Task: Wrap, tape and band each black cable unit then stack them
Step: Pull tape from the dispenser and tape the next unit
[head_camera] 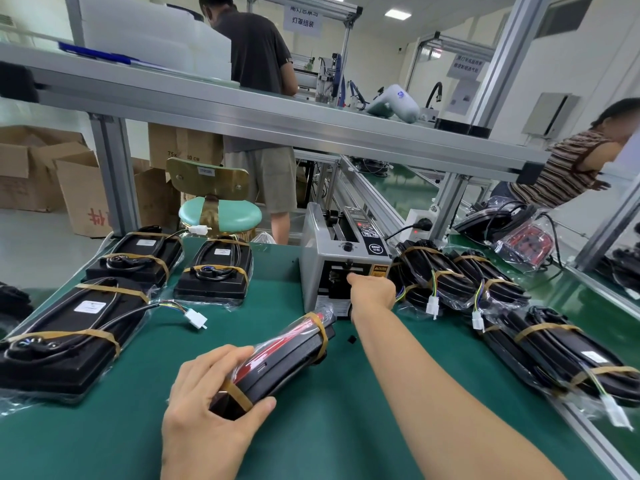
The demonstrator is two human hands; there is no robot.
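left hand (211,407) fingers curled over the near end of a wrapped cable unit (280,358), thumb under its lower edge, fingers on top; a firm grip. the unit is black with a red face under clear film, tilted up off the green mat (311,438), far end pointing toward the tape dispenser (341,258). two tan rubber bands cross it, one right beside the thumb, one near the far end.

right hand (372,291) reached forward to the dispenser's front slot, seen from the back; fingers bunched and hidden against the opening, cannot tell whether they pinch tape. forearm stretches across the mat just beside the held unit, not touching it.

left of the mat: three banded black units lying flat in film, one large near stack (69,337) with a white connector (196,320) trailing off it, two further back (138,254) (216,268), side by side.

right of the dispenser: a pile of bagged, banded units (460,278) leaning on each other, white plugs hanging; another long one (561,355) nearer, along the table edge.

small black scrap (352,339) on the mat between the held unit and the right forearm.

behind the bench: a mint green stool (221,213), cardboard boxes (45,171), a person standing (259,98) facing away, another person in a striped top (568,171) at far right.
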